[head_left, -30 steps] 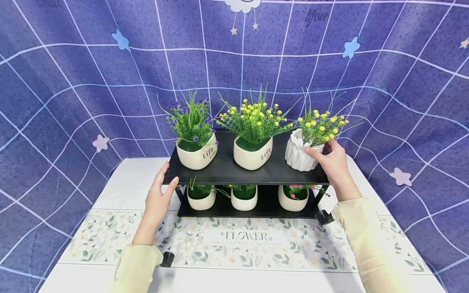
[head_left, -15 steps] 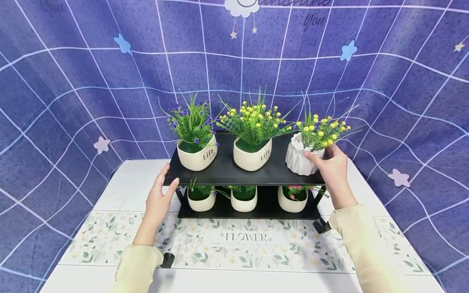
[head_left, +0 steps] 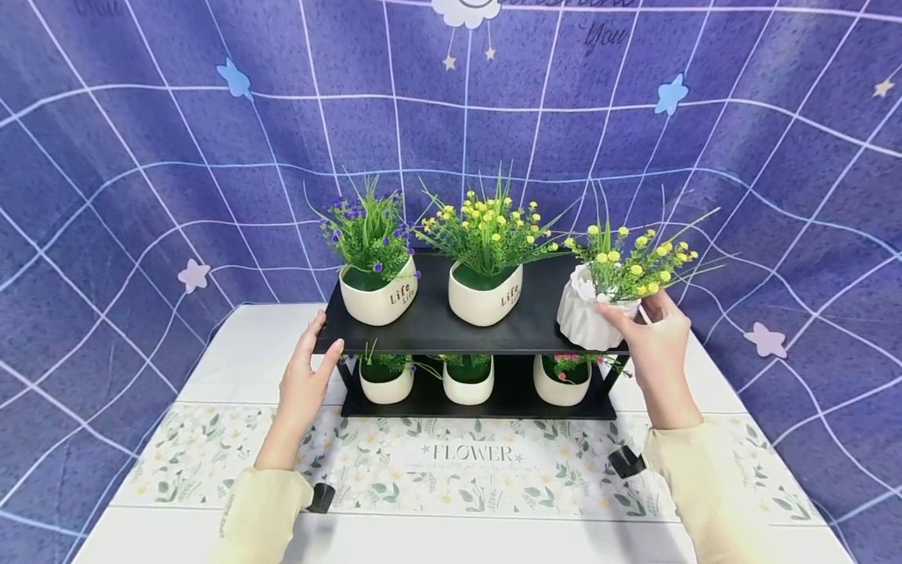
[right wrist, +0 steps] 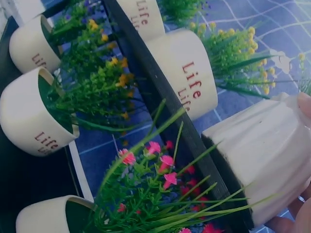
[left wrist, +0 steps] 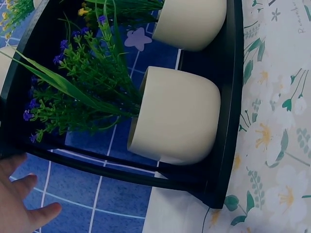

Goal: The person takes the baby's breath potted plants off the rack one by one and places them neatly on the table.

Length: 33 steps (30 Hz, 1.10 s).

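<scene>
My right hand (head_left: 661,341) grips a white ribbed pot (head_left: 590,312) by its right side, thumb at the front of the rim. Yellow flowers and thin grass (head_left: 634,258) stick out of that pot. It is at the right end of the black shelf's upper board (head_left: 430,333); in the right wrist view the pot (right wrist: 267,150) shows its underside near the board's edge, and whether it touches cannot be told. My left hand (head_left: 306,384) rests against the upper board's left end, fingers fairly straight. In the left wrist view the left hand (left wrist: 19,199) has its fingers spread.
On the upper board stand a purple-flowered pot (head_left: 378,298) and a yellow-flowered pot (head_left: 486,299). Several cream pots line the lower board (head_left: 517,406), including a pink-flowered one (head_left: 561,388). A floral cloth (head_left: 451,489) lies in front; a blue curtain (head_left: 451,133) hangs behind.
My right hand has shifted right and toward me, taking the white ribbed pot to the board's right front corner. The left hand has stayed put.
</scene>
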{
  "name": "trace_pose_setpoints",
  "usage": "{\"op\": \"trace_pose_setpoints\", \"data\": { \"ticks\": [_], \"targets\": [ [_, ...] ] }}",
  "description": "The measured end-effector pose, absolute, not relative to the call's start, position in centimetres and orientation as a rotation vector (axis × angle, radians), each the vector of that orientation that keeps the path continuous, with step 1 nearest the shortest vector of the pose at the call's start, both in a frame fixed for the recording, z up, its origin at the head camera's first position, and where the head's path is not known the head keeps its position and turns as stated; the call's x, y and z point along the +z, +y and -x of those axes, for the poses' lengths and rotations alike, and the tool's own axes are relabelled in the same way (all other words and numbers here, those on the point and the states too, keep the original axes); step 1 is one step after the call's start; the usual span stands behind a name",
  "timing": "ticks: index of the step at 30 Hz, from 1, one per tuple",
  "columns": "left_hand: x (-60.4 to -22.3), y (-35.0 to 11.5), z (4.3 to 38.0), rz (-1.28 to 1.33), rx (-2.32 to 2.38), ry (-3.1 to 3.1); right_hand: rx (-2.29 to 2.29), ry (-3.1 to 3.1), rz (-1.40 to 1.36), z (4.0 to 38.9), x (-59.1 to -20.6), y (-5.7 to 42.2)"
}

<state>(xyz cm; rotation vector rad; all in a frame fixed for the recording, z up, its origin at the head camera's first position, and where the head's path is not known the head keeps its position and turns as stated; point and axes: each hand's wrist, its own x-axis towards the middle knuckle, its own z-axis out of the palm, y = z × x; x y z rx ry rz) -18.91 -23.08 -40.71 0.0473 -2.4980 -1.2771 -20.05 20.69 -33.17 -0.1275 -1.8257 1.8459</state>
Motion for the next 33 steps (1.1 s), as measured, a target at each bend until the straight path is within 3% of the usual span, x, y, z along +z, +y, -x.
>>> {"op": "trace_pose_setpoints", "data": {
  "ticks": [33],
  "targets": [
    [-40.5,-23.0,18.8,-0.066,-1.277,-2.518,2.057,-1.496,0.153,13.3,-33.9,21.5]
  ]
}}
